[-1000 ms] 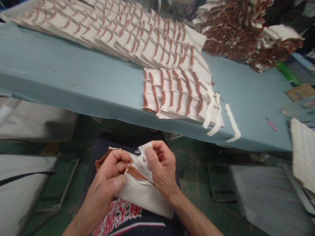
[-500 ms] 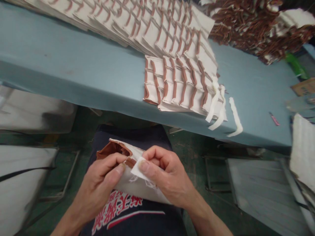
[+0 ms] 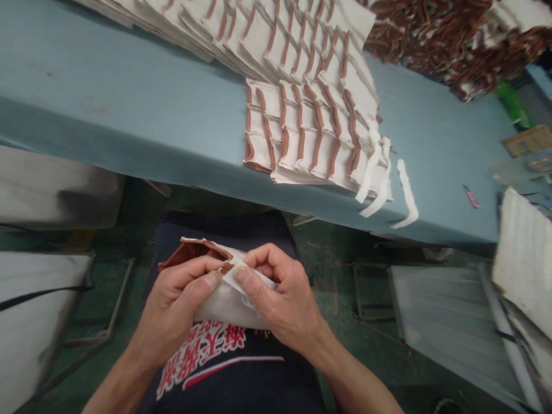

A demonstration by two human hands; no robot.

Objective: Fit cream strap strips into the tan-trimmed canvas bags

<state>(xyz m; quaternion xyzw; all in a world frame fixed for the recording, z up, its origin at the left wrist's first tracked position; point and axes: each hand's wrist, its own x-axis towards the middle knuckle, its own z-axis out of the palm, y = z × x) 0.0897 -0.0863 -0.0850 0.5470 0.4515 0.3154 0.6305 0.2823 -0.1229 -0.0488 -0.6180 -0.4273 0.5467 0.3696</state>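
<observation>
Over my lap, a sewn piece of white fabric with a brown lining (image 3: 190,252) is held between both hands, its brown opening toward the upper left. My left hand (image 3: 179,299) pinches the fabric edge between thumb and forefinger. Close beside it, my right hand (image 3: 280,293) is closed on a white cloth strip (image 3: 233,276), pressing it against the piece's edge at a small brown part. Loose white threads hang below the right thumb. The fingertips of the two hands are a short gap apart.
On the blue table (image 3: 129,115) ahead lie overlapping rows of white pieces with brown edges (image 3: 302,132). White strips (image 3: 406,192) hang near its front edge. A small pink cutter (image 3: 471,196) lies to the right. A brown heap (image 3: 431,40) sits behind. Benches flank my legs.
Both hands keep their grip, and the right has drawn slightly closer to the left, with the white strip now lying nearer the brown edge. The whole view has shifted slightly.
</observation>
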